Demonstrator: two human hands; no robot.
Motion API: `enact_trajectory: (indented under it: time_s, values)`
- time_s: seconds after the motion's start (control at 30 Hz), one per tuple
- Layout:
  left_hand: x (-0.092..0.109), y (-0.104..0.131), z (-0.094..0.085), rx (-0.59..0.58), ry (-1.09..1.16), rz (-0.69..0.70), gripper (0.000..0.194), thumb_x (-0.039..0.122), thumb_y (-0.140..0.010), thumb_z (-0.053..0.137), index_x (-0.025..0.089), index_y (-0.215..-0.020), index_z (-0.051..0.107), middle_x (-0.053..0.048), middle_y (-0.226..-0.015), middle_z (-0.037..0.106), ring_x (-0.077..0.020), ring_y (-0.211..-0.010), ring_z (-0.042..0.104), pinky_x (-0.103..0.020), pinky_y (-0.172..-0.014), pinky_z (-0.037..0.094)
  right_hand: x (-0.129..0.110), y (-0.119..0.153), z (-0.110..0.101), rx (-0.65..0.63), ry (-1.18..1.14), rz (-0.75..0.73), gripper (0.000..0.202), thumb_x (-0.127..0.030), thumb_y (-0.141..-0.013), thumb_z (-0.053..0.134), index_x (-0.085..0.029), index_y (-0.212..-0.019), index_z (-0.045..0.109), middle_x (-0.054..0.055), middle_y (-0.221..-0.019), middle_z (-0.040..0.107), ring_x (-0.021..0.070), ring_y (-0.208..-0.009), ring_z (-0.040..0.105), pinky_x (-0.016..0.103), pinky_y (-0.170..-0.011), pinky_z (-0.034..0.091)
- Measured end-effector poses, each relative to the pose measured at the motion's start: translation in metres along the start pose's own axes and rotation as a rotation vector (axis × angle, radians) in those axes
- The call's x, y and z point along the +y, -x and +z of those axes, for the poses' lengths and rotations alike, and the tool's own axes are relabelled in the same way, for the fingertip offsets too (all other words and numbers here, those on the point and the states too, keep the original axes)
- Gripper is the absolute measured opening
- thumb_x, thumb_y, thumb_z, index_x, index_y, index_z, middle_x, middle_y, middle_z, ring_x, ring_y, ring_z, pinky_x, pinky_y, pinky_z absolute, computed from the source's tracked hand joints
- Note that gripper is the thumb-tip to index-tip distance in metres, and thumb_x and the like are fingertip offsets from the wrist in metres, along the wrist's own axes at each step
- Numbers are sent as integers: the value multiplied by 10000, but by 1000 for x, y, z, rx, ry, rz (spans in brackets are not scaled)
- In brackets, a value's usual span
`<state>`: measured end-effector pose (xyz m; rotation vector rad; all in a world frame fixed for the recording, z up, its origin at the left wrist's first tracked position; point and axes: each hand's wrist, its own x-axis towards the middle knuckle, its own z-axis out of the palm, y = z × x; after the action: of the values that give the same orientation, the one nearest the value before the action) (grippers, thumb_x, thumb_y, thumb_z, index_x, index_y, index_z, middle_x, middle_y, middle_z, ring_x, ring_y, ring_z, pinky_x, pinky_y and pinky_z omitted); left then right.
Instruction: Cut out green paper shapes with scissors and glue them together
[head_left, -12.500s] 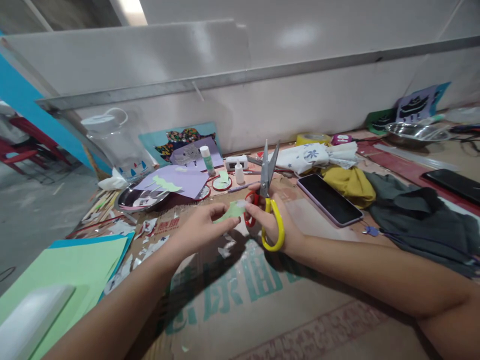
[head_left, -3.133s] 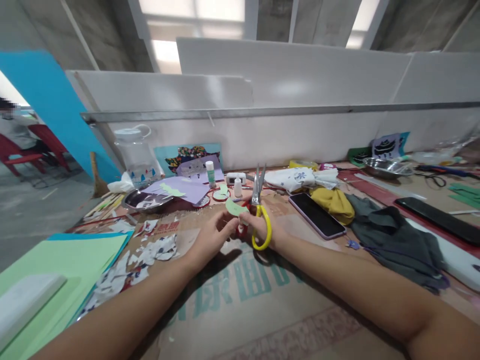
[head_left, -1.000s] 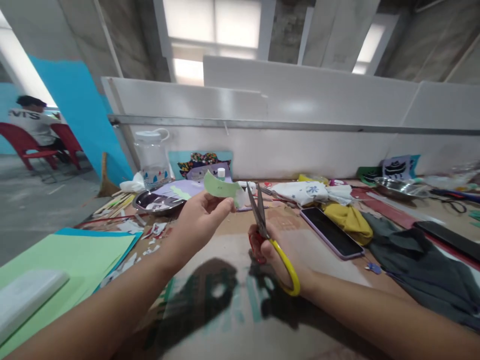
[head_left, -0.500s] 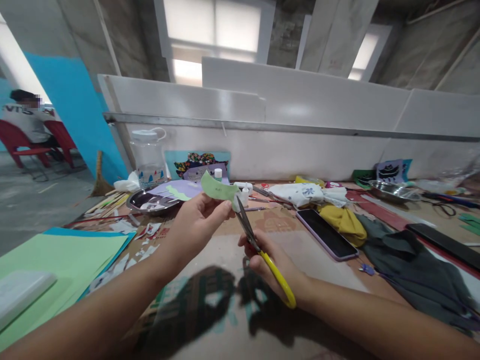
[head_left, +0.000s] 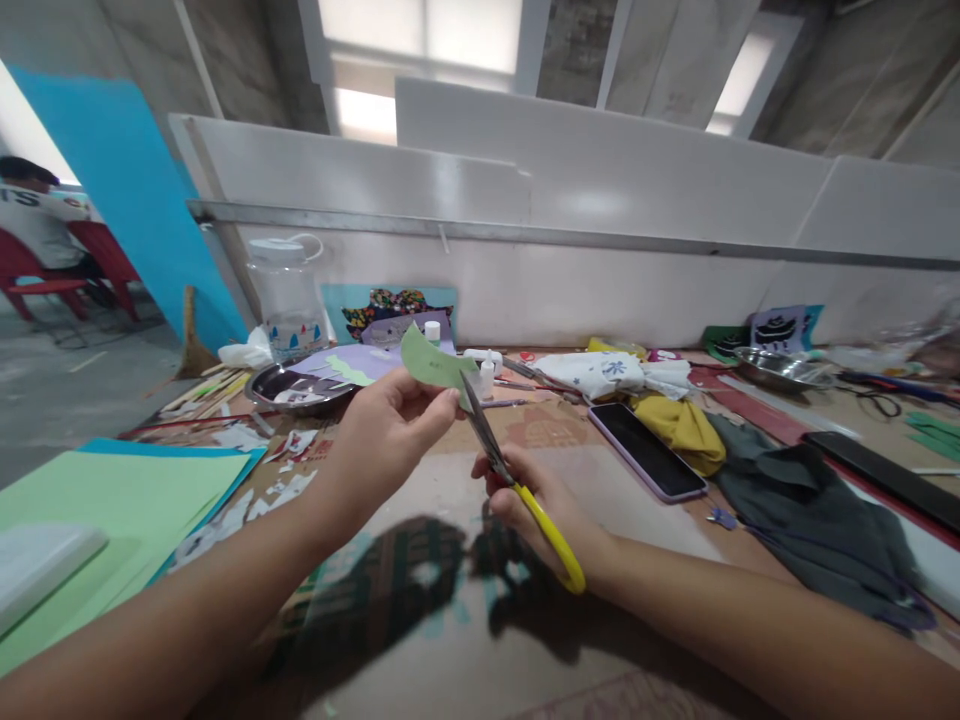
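— As you bring the scissors [head_left: 487, 440] to the green paper piece [head_left: 435, 362], what has just changed?

— The blades now overlap the end of the paper nearer the phone [head_left: 646, 452]; a second ago they stood spread and clear of it. Treat this as a likely passage from positioning to cutting contact. Whether the paper is severed cannot be told.

— Where is the paper, and how do your hands stand?

— The paper is raised above the cardboard sheet [head_left: 442, 480], left of the phone. Your left hand [head_left: 386, 435] pinches it between thumb and fingers. Your right hand [head_left: 559, 505], nearer the phone, is curled round the scissor handles. Caution: your left thumb is near the blades; a slip could nick it.

— What lies about the phone?

— A yellow cloth [head_left: 682, 435] just to its right; a white bottle [head_left: 487, 375] standing farther back, to its left.
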<state>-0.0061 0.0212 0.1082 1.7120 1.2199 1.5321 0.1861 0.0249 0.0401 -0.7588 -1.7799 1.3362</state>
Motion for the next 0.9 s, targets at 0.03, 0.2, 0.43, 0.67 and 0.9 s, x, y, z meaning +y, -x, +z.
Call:
enact_trajectory:
  time_s: [0.03,0.2,0.43,0.67,0.9]
  values:
    - [0,0,0,1,-5,-2,144,346,-837,670,210,-792,690,-1,-757,744,-187,-778,725,-256,-735,580,0,0,0,1,-4,0,656,-801,-770,658,-200,-1022,580,-27,-754,469,125,-658,394,257,-583,323]
    - [-1,1,1,23,-4,-14,144,345,-836,671,211,-783,686,-1,-727,728,-193,-773,722,-264,-732,588,-1,1,1,-8,-15,20,648,-790,-774,664,-197,-1020,578,-34,-749,465,110,-629,379,251,-569,313]
    - [-4,2,4,80,33,19,139,337,-836,665,206,-871,696,-12,-755,734,-188,-742,702,-291,-765,593,-5,0,1,-2,1,36,657,-797,-756,674,-198,-1008,582,-35,-741,464,107,-612,373,250,-550,306]
    - [-2,2,4,75,31,35,120,329,-838,656,210,-838,669,-10,-748,725,-181,-735,693,-285,-770,587,-6,0,2,5,-38,57,646,-771,-740,712,-190,-992,586,-48,-717,461,89,-577,365,239,-520,299]
    - [-6,2,4,74,16,34,138,345,-851,661,211,-866,687,-16,-771,733,-190,-759,699,-297,-788,586,-9,0,2,4,-49,76,614,-746,-729,737,-203,-970,581,-52,-717,444,89,-569,375,240,-507,303]
